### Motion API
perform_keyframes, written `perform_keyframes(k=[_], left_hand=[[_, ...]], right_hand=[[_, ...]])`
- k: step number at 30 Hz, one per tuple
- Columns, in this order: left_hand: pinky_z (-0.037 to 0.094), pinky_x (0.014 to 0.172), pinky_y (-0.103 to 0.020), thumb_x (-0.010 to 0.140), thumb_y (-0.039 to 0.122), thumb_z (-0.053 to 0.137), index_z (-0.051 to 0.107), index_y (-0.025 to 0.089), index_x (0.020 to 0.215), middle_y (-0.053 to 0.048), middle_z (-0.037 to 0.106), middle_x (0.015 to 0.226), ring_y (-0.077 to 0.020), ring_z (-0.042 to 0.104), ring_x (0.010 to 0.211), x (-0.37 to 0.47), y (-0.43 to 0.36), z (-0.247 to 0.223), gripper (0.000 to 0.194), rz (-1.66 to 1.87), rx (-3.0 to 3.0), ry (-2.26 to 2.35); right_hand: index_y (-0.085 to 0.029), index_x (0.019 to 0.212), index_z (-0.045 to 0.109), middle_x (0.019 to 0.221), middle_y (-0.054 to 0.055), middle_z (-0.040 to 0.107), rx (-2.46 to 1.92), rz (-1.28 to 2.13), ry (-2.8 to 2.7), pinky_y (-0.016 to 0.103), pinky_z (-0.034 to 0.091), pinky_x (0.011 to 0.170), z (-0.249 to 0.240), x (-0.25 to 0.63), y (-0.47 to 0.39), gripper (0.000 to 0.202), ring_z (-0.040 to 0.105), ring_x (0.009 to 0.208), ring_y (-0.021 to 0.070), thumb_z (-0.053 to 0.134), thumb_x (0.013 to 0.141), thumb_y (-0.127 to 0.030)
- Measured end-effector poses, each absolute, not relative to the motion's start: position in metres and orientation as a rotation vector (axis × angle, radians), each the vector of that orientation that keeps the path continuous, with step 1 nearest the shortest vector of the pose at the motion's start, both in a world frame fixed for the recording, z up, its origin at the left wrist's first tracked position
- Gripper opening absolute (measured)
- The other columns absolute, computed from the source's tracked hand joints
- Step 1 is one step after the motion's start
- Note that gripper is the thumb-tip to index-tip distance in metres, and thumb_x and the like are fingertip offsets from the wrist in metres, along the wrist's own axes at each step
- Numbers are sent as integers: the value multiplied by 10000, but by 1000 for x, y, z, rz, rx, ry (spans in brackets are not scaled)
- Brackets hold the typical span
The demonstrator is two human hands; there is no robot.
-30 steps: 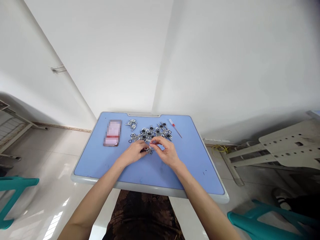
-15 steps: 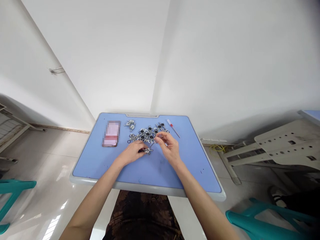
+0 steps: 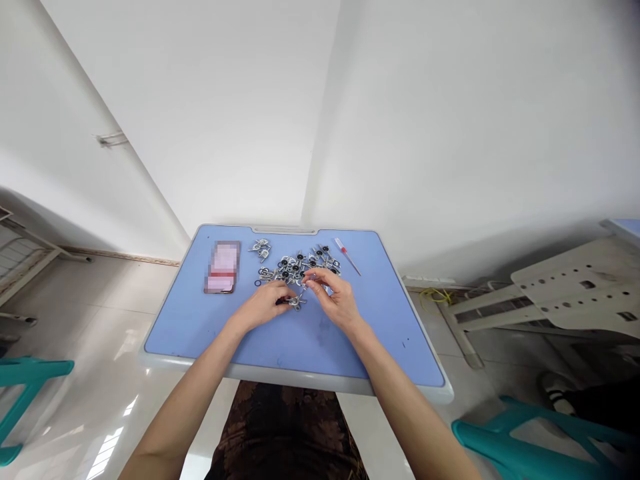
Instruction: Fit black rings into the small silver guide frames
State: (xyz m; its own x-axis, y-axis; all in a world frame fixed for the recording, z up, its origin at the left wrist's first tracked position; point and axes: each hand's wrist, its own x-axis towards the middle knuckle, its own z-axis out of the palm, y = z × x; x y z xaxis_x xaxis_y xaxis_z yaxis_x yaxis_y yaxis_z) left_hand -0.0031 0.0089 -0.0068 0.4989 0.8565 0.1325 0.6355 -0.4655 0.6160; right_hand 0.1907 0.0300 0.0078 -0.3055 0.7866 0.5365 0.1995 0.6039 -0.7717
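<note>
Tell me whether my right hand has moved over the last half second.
Yes, slightly: against the blue tabletop, your right hand has shifted left and a little toward you.

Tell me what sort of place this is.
Probably a classroom or similar plain indoor room: a blue-topped desk by a white wall, and teal stools on a shiny tiled floor.

Desk (image 3: pixel 300 343): before wall (image 3: pixel 240 120). On it, left: phone (image 3: pixel 223 267). Right of phone, towards the back: small group of fittings (image 3: pixel 261 249). Centre: main heap of fittings (image 3: pixel 295 269). Right of heap: slim tool (image 3: pixel 347 256). Before heap: single fitting (image 3: pixel 296 303), at fingertips of left hand (image 3: pixel 265 305); right hand (image 3: pixel 334 298) opposite, to its right. Floor: stool (image 3: pixel 33 371) left, second stool (image 3: pixel 480 433) right.
</note>
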Motion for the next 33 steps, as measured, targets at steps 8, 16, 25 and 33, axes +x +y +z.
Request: perform_keyframes(k=[8,16,25,33], left_hand=[[447,795,-286,845,185,573,651,175,1012,-45,602,895,-177,562,861,-3,9,-6,185,597,2252,1221],[449,794,-277,849,184,578,652,183,1001,-42,599,906,-174,564,881,-1,6,-3,169,612,2243,1232],[440,820,-284,841,159,594,654,187,1013,-34,611,915,-172,563,899,-3,4,-5,184,610,2208,1219],[442,852,-309,836,119,571,653,192,1018,-46,621,943,-190,568,938,-1,4,-6,213,596,2222,1204]], right_hand=[[-227,1002,595,915,53,676,-795,681,-1873,343,542,744,8,189,29,132,638,795,168,511,902,-244],[-229,1053,596,924,59,680,-827,585,-1959,355,528,763,11,189,30,180,637,831,184,484,913,-238],[-233,1096,573,938,58,676,-890,623,-1906,354,521,774,10,188,26,211,633,856,187,450,926,-204],[-258,1097,564,922,42,679,-757,637,-2050,355,502,756,15,189,23,232,611,840,189,433,927,-170]])
